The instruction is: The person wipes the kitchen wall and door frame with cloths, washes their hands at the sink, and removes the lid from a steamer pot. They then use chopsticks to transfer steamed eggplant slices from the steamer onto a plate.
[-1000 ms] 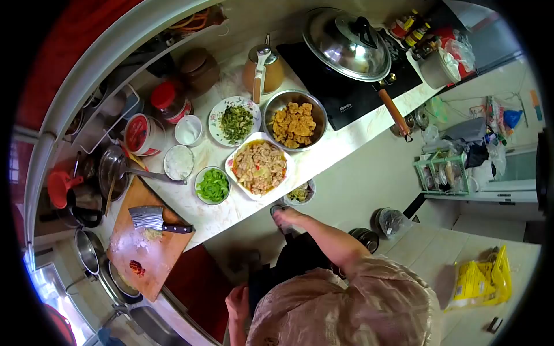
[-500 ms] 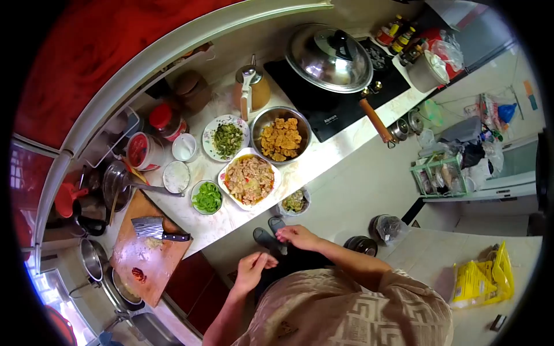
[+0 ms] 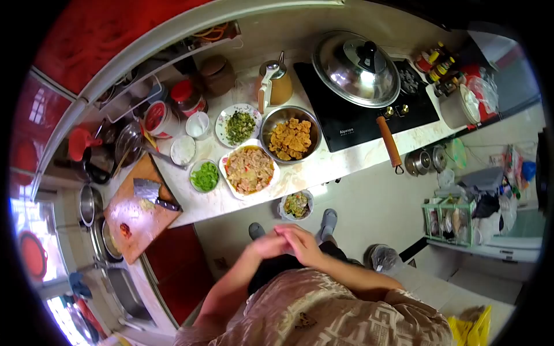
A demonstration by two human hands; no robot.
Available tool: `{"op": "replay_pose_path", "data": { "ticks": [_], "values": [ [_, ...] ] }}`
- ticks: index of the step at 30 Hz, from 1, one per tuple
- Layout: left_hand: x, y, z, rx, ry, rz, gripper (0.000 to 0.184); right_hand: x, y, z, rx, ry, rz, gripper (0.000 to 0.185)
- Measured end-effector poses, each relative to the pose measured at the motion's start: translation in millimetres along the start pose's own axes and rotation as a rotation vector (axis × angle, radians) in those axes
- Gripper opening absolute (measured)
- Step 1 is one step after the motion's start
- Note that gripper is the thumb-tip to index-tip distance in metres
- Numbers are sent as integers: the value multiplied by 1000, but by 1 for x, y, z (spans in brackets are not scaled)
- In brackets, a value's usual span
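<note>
My left hand and my right hand meet in front of my body, below the counter edge. The right fingers are stretched out against the left hand, whose fingers also look extended but are partly covered. Nothing shows between them. Nearest is a bin of scraps on the floor. Above it on the counter are a square dish of sliced meat, a steel bowl of fried pieces, a plate of chopped greens and a bowl of green slices.
A lidded wok stands on the black hob, its wooden handle jutting past the counter. A cleaver lies on the cutting board at left, near a sink. A green rack stands right.
My hands, apart before, have come together. The view has shifted, and my feet now show wider apart on either side of the bin.
</note>
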State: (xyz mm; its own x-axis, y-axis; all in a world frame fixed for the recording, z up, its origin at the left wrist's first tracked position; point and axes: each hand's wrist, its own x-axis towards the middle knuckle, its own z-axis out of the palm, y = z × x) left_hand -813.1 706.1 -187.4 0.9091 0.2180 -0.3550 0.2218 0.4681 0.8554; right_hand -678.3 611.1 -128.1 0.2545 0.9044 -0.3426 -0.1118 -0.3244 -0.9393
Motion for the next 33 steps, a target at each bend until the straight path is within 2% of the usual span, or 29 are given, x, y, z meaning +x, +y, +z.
{"op": "replay_pose_path", "data": {
  "ticks": [1,3,6,7,8,9,10,11,12,13,14,15,16,17,18,19,20,23,24,27,28,30,31,32,33],
  "values": [
    [16,-34,-18,701,-66,53,21,14,45,-14,-143,-93,-23,40],
    [41,-44,22,576,280,15,20,56,129,-46,-921,-49,580,39],
    [51,-35,80,389,795,-91,18,40,127,-96,-396,-75,-8,33],
    [50,-31,100,324,947,-122,18,33,116,-104,-282,-190,45,34],
    [48,-25,117,179,975,-57,19,31,104,-118,-179,-299,94,36],
    [48,-6,135,-71,946,-34,21,29,89,-131,-83,-412,140,37],
    [44,17,151,-316,909,-2,23,21,83,-133,-18,-440,60,38],
    [37,34,162,-555,863,28,25,20,71,-139,99,-520,136,39],
    [33,41,166,-668,677,186,31,20,58,-146,219,-597,215,39],
    [32,31,161,-362,819,-107,34,23,49,-151,334,-672,299,40],
    [34,6,151,-53,929,-405,36,39,73,-151,357,-708,553,46],
    [38,-12,140,276,1002,-695,39,62,129,-150,-338,-746,330,54],
    [32,-32,143,639,1017,-577,42,52,122,-161,-950,-739,229,55],
    [27,-51,146,1032,1065,-485,45,51,123,-172,-1054,-689,170,56],
    [19,-61,139,728,996,-400,47,49,121,-183,-1157,-635,117,57],
    [9,-67,135,429,908,-314,49,50,122,-194,-756,-569,123,57],
    [2,-74,135,550,865,-380,45,51,123,-204,-381,-545,309,56],
    [-27,-134,121,681,633,-425,38,59,133,-225,-1042,-593,352,46],
    [-34,-133,115,591,591,-409,38,52,125,-222,-1091,-587,273,48],
    [-70,-117,107,408,508,-362,36,38,37,-179,-357,-714,314,55],
    [-76,-109,98,404,513,-331,35,38,23,-162,21,-704,560,56],
    [-80,-90,84,446,530,-256,33,35,34,-122,-1114,-561,383,51],
    [-76,-66,77,390,531,-216,33,34,59,-116,-1373,-446,31,45],
    [-74,-35,75,336,534,-182,32,33,85,-111,-1644,-228,-288,40],
    [-68,-7,70,281,539,-146,31,41,80,-103,-1294,-379,-69,40]
  ]
}}
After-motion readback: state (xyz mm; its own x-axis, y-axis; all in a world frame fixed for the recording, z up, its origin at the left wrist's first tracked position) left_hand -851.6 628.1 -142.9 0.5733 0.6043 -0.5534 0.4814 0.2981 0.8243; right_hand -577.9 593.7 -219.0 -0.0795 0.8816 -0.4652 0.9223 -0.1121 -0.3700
